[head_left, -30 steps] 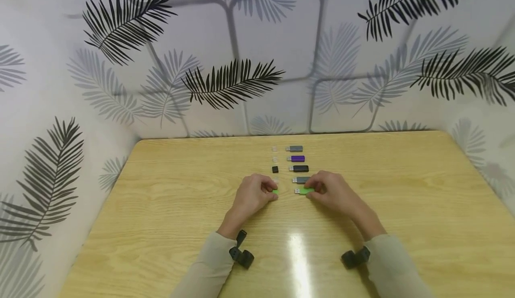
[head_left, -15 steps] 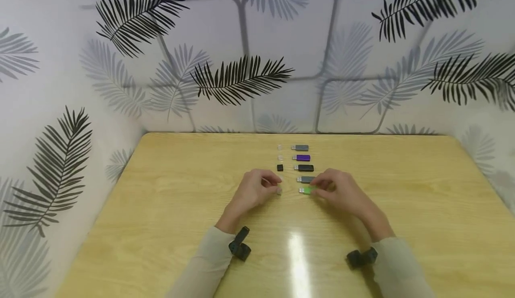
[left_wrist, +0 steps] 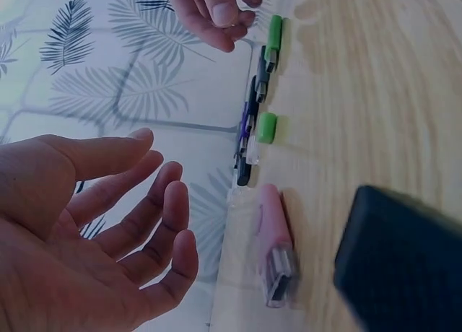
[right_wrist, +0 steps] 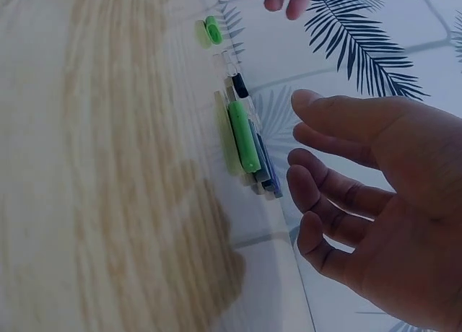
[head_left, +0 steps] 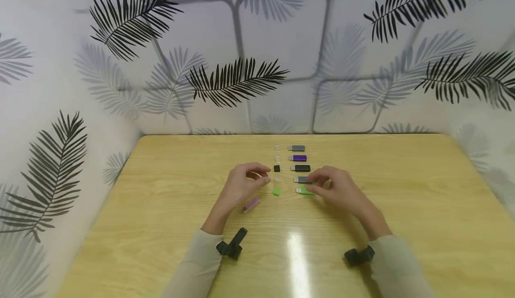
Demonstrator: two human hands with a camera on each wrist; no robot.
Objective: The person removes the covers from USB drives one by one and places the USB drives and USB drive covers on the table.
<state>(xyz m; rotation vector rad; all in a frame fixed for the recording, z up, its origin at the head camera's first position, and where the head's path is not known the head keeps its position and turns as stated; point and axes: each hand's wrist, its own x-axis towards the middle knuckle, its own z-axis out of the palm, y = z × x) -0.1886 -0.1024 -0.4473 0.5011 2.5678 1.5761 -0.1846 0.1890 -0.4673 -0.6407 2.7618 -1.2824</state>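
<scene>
My left hand hovers over the table with fingers relaxed and nothing in it. Just right of it lies a green cap. A pink USB stick lies slanted beside the left hand; in the left wrist view its metal plug seems to sit under a clear cap. My right hand, fingers loosely bent and holding nothing, is raised beside the green USB stick. Behind the green one, a grey USB stick is partly covered by the right fingers in the head view.
Farther back in the column lie a black USB stick, a purple one and another grey one. Left of them stand a black cap and clear caps. A patterned wall borders the wooden table.
My left hand has let go of the green cap and drawn left and up. The pink USB stick has come into view. My right hand has lifted off the green USB stick.
</scene>
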